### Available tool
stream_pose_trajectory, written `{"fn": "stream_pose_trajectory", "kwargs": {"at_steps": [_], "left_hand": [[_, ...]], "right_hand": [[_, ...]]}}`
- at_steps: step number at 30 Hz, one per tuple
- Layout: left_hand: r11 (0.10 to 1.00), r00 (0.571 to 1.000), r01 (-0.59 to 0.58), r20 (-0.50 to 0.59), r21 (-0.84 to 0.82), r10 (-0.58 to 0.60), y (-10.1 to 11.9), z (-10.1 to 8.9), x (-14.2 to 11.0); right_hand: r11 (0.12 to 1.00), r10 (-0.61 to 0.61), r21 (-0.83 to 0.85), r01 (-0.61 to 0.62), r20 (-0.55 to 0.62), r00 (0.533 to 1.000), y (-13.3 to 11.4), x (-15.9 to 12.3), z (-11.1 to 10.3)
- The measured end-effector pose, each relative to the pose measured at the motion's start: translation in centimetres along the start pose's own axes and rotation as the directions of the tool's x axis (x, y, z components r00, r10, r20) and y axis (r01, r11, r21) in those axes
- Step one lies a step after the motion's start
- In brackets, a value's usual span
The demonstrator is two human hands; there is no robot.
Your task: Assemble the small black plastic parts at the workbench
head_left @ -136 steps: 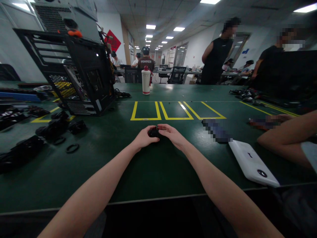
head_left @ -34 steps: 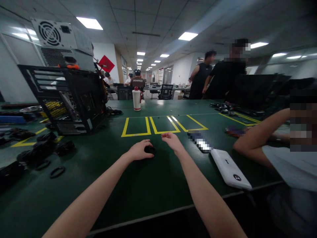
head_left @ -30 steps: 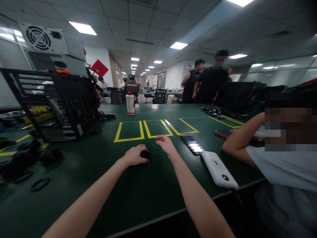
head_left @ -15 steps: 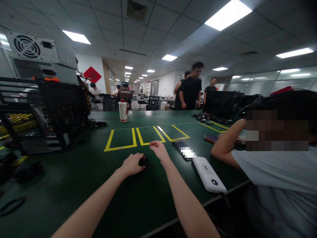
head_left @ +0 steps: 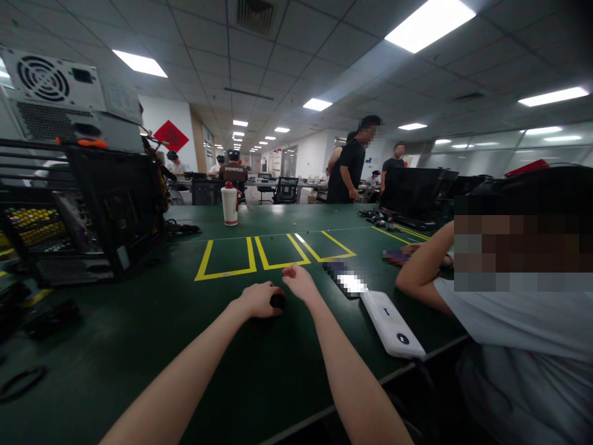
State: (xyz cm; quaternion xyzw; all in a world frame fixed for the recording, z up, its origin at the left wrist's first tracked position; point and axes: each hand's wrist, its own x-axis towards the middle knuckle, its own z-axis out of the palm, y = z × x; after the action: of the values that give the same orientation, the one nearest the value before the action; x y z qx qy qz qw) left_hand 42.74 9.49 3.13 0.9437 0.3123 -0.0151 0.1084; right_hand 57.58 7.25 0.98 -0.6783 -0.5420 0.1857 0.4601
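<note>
My left hand (head_left: 262, 300) rests low over the green table, its fingers and thumb wrapped round a small black rounded object (head_left: 278, 301). Most of that object is covered by the hand, so its kind is unclear. Just to the right and a little farther forward is my right hand (head_left: 297, 279), apart from the left. Its fingers are curled in towards the thumb; whatever may be between them is too small or hidden to make out. Ahead of both hands, yellow tape outlines (head_left: 282, 266) mark the tabletop.
On the left stand an open black computer case (head_left: 115, 210) and stacked power supplies (head_left: 55, 83), near black cable bundles (head_left: 53, 318) and a black ring (head_left: 21, 383). A red-capped bottle (head_left: 230, 205) stands ahead. Rightward lie a phone (head_left: 345, 279), a white device (head_left: 391, 324) and a seated person's arm (head_left: 424, 262).
Earlier both hands met at the black object; the right hand has since drawn away from it. Lately the left hand has shifted slightly right, nearer the right hand. The view has turned right.
</note>
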Motion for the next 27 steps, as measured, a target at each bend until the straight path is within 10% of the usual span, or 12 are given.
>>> {"fn": "stream_pose_trajectory", "kwargs": {"at_steps": [16, 27], "left_hand": [[0.991, 0.995, 0.08, -0.066, 0.105, -0.074, 2.5, -0.2, -1.3], [0.955, 0.939, 0.291, -0.174, -0.061, -0.297, -7.1, 0.8, -17.2]], "right_hand": [[0.998, -0.026, -0.065, 0.026, 0.001, 1.0, -0.2, -0.2, -0.2], [0.999, -0.031, -0.013, 0.031, 0.042, 0.999, -1.8, -1.7, -0.5]]}}
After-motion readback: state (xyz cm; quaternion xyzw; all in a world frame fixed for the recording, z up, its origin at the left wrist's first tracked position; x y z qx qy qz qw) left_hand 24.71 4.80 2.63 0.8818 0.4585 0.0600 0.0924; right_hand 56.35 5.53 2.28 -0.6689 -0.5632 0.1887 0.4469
